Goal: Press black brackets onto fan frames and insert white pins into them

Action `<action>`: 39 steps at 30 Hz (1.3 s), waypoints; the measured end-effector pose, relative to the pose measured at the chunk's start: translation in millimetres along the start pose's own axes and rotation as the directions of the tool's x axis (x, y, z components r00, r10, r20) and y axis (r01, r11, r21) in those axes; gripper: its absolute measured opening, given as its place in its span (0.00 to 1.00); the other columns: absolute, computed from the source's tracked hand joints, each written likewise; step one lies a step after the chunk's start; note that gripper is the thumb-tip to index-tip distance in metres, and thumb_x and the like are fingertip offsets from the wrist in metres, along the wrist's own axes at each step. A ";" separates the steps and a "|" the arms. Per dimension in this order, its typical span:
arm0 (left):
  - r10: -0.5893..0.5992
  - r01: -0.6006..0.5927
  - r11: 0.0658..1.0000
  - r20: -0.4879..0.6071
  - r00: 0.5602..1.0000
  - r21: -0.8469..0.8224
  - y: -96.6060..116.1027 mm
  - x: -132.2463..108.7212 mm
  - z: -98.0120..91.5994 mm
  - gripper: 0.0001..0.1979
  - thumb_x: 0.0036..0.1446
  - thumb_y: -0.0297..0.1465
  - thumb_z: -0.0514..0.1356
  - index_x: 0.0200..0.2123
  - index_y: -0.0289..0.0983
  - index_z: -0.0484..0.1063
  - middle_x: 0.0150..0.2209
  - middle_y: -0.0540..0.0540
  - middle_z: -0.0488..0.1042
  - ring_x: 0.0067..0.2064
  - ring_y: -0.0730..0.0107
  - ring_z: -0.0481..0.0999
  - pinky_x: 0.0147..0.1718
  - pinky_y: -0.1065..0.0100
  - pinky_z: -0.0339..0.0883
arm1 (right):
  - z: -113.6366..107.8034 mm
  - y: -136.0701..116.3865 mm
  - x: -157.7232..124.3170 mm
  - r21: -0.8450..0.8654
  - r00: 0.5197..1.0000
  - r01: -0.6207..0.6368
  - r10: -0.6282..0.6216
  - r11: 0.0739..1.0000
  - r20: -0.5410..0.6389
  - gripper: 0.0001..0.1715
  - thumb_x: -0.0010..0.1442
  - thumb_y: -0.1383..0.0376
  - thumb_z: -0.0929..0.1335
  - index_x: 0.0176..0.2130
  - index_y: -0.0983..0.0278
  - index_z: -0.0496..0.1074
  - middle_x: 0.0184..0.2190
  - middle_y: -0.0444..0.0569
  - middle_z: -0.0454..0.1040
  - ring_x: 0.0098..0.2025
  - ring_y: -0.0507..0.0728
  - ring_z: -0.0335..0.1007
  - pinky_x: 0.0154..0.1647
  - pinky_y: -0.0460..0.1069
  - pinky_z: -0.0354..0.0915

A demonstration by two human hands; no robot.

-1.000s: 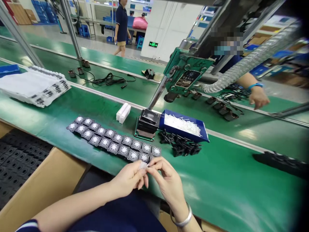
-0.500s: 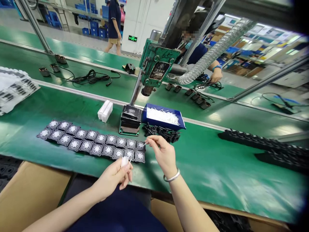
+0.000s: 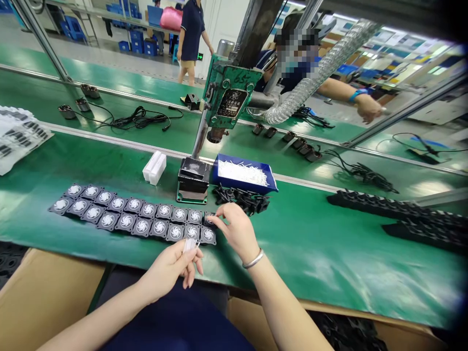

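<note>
My left hand (image 3: 179, 263) is closed round a small bundle of thin white strips (image 3: 190, 244), below the near row at its right end. My right hand (image 3: 234, 228) has its fingertips pinched over the far-row end piece, a square black part with a white swirl disc (image 3: 209, 219). The fingers partly cover that part, and what they pinch is hidden. Several more such black parts (image 3: 142, 226) lie side by side in two rows, stretching left across the green bench.
A green press (image 3: 228, 97) stands over a black block (image 3: 193, 175). Right of it are a blue bin (image 3: 274, 183) of white strips and loose black pieces (image 3: 241, 201). White blocks (image 3: 154, 168) stand left. Black racks (image 3: 395, 209) lie right. A co-worker's arm (image 3: 340, 90) reaches across beyond.
My right hand has moved slightly left and onto the end part; the thin white strip seen in its fingers no longer shows. My left hand stays put. The co-worker's hand has swung right.
</note>
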State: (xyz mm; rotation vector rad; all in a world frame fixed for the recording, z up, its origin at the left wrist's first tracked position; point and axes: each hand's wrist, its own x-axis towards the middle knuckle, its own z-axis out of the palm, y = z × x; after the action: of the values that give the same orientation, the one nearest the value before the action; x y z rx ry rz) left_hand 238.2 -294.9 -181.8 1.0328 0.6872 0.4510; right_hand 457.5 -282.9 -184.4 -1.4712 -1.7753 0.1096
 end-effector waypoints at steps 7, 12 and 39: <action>0.052 -0.053 0.997 0.020 0.998 0.060 -1.3 5.0 4.1 0.26 0.61 0.53 0.56 0.39 0.32 0.65 0.29 0.47 0.72 0.21 0.78 0.68 0.20 0.74 0.62 | -28.6 -36.9 -4.7 0.233 0.994 -0.060 0.036 0.970 0.108 0.11 0.66 0.57 0.68 0.42 0.61 0.72 0.35 0.49 0.69 0.34 0.55 0.64 0.36 0.51 0.64; 0.096 -0.096 0.993 0.006 0.995 0.068 -2.9 8.9 7.3 0.26 0.60 0.53 0.55 0.37 0.34 0.64 0.29 0.47 0.72 0.20 0.78 0.68 0.19 0.74 0.60 | -11.9 -51.7 -21.6 0.523 0.961 -0.200 0.062 0.829 0.268 0.13 0.66 0.61 0.68 0.30 0.62 0.73 0.30 0.47 0.72 0.34 0.54 0.69 0.36 0.48 0.66; 0.028 -0.025 0.988 -0.015 1.000 0.155 -24.3 6.9 -3.2 0.25 0.63 0.52 0.52 0.39 0.33 0.64 0.33 0.45 0.72 0.25 0.74 0.72 0.22 0.71 0.66 | -13.3 -18.2 -25.3 0.108 0.977 -0.196 0.204 0.975 -0.064 0.16 0.66 0.54 0.67 0.47 0.63 0.68 0.39 0.52 0.70 0.36 0.57 0.67 0.37 0.51 0.66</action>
State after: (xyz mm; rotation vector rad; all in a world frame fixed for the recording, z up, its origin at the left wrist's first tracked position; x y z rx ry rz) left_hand 241.5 -299.5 -206.7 1.1867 0.7327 0.4350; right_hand 451.3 -315.8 -178.9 -1.5571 -1.5366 0.2413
